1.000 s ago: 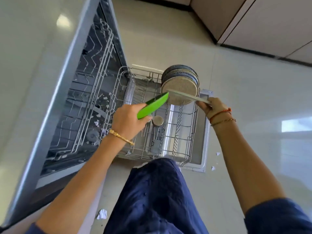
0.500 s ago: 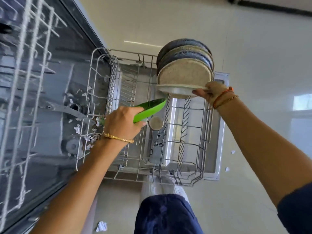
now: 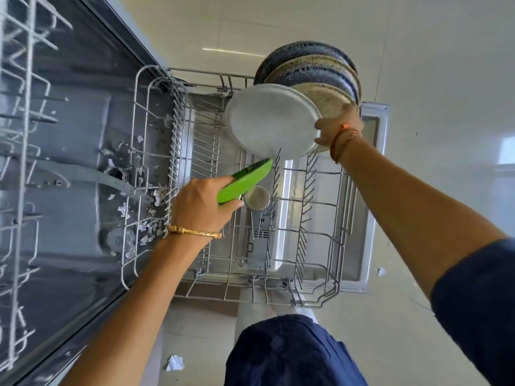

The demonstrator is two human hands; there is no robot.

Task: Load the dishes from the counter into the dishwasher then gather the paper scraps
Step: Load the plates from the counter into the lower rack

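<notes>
A pale, matte round plate (image 3: 271, 121) is gripped at its rim by the right hand (image 3: 338, 128) and held tilted above the far right corner of the pulled-out lower rack (image 3: 133, 168). Behind it, speckled blue and beige plates (image 3: 315, 71) are already stood upright in the tines. A glossy green plate (image 3: 245, 181) is clasped edge-on in the left hand (image 3: 200, 204), over the rack's middle, above a small steel cup (image 3: 257, 197). Loading is judged partly done: two plates remain to be slotted. Paper scraps (image 3: 145, 218) lie ungathered on the dishwasher floor, and one crumpled piece (image 3: 175, 363) on the tiles.
</notes>
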